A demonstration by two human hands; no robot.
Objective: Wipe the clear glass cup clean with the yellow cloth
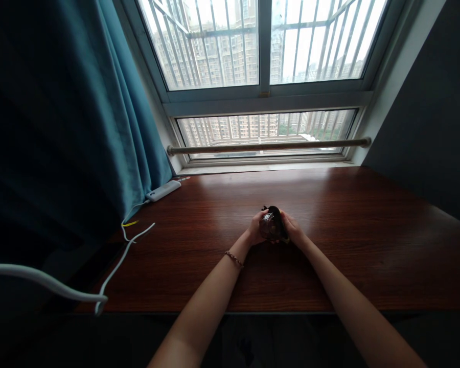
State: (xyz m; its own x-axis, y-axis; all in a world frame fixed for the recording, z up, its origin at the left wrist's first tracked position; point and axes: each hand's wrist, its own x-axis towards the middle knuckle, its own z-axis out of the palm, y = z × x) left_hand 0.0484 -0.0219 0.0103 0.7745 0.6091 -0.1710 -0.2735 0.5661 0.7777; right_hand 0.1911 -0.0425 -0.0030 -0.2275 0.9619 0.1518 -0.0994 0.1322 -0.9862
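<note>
A small dark, rounded object (270, 226) with a shiny, glass-like near side and a black edge is held between both hands above the middle of the wooden desk. I cannot make out its exact kind. My left hand (255, 228) wraps around its left side, with a beaded bracelet (234, 259) on that wrist. Against its right side curls my right hand (293, 230), near a bit of yellow-green at the object's lower edge. Most fingertips are hidden behind the object.
The brown wooden desk (368, 255) runs up to the window, where a rail (268, 147) crosses low. At the left lie a white power strip (164, 190), a white cable (117, 271) and a yellow strip (130, 224), beside a blue curtain (115, 102).
</note>
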